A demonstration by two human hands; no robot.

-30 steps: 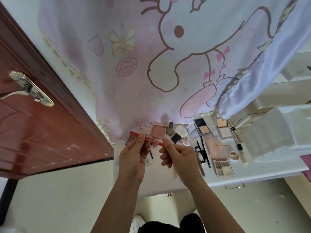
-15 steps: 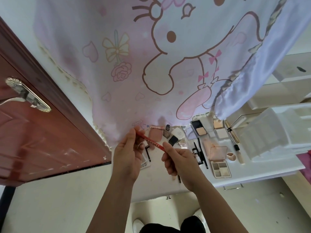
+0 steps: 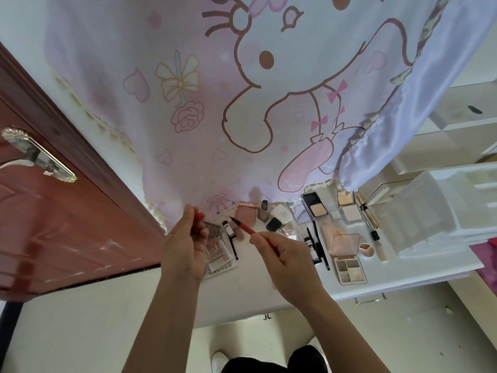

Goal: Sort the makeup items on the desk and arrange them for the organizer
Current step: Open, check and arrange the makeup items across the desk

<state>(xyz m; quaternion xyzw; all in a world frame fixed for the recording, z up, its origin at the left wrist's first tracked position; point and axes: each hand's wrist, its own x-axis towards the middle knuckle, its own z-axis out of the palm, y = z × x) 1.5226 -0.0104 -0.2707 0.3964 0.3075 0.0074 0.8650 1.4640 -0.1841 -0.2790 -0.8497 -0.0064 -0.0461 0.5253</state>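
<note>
My right hand (image 3: pixel 282 254) grips a red liner pen (image 3: pixel 246 228) whose dark pointed tip is bared and aims up-left. My left hand (image 3: pixel 185 243) pinches the pen's red cap (image 3: pixel 198 216) between thumb and fingers, a short gap away from the tip. Both hands hover over the white desk (image 3: pixel 269 294). Below them lie a flat palette (image 3: pixel 215 247) and a black pencil (image 3: pixel 231 239). To the right sit an eyeshadow quad (image 3: pixel 349 269), powder compacts (image 3: pixel 316 208), a foundation bottle (image 3: pixel 263 212) and a gold tube (image 3: pixel 368 212). The white organizer (image 3: pixel 441 208) stands at the far right.
A pink cartoon curtain (image 3: pixel 242 103) hangs over the desk's back edge. A red-brown door (image 3: pixel 53 224) with a metal handle stands at the left. A drawer handle (image 3: pixel 369 300) sits under the desk front. My dark trousers and a white shoe show at the bottom.
The pen was whole and held by both hands. Now the cap is off in my left hand and the pen body, tip bared, is in my right.
</note>
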